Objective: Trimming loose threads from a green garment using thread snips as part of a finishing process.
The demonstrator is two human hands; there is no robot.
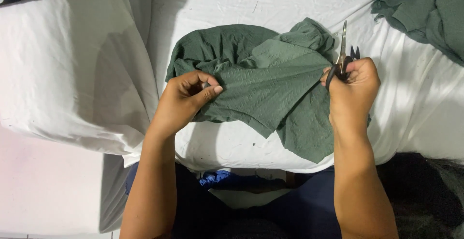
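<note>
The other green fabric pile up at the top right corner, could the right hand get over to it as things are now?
Probably yes. The right hand is the nearer one, and only bare white sheet lies between it and the second green pile. It holds scissors, though, so grabbing would be awkward.

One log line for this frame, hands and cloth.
left hand: pinching green fabric | right hand: holding scissors, blades up | surface: white sheet

Hands [186, 99] on green cloth [270, 94]; scissors [342, 58]

No packages, labels, signs or screens in view.
</note>
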